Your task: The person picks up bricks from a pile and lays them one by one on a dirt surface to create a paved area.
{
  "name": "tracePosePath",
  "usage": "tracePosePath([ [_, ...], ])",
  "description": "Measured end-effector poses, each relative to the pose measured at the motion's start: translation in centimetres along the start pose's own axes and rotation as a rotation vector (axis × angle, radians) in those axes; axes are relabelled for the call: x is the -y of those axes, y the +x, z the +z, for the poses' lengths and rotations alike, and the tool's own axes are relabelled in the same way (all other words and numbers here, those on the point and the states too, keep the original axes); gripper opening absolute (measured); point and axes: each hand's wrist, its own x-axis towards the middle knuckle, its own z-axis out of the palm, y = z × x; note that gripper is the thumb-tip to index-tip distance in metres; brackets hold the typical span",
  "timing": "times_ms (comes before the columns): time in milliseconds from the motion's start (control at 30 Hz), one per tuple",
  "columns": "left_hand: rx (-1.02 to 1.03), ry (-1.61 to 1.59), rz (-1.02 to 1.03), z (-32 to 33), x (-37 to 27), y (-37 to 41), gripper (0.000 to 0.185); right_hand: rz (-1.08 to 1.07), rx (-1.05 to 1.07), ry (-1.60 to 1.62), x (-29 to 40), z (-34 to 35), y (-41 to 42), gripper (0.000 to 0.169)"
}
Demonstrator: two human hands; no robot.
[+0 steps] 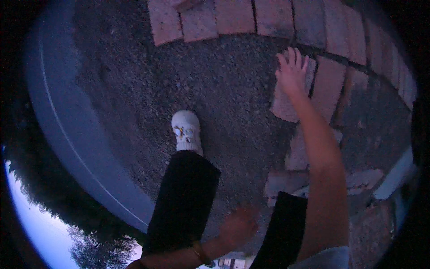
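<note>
My right hand (291,72) lies palm down, fingers spread, on a pinkish rectangular paving block (285,106). Its fingertips reach toward the block's far edge, by the gap below a curved row of similar blocks (235,16). Another block (327,79) stands just right of the one under my hand. My left hand (238,225), blurred and with a band at the wrist, hangs low between my dark-trousered legs. Its fingers are not clear, and no held thing can be made out. My white shoe (185,129) with a coloured decoration rests on the dark gravel (134,84).
A grey road (77,117) with a white edge line curves along the left, trees (97,245) beyond it. More blocks lie at the right, some loose near my right forearm (285,181). A pale board-like piece (394,175) slants at the far right. A small piece rests on the top row.
</note>
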Motion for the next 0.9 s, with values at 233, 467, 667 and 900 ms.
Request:
tracePosePath([
  [233,0.261,-0.106,-0.051,-2.2,-2.7,0.9,0.040,-0.190,0.518,0.009,5.1,-6.0,-5.6,0.078],
  [467,-0.006,-0.135,0.074,7.2,-3.8,0.8,0.041,-0.065,0.450,-0.300,1.0,-1.7,-10.4,0.078],
  [667,0.061,-0.270,0.152,1.5,-7.4,-1.1,0.040,0.040,-0.123,0.298,7.4,-9.1,7.3,0.072],
  [900,-0.271,-0.331,0.187,-0.9,-5.3,-1.4,0.031,0.243,0.131,0.000,20.8,-3.9,31.7,0.110],
])
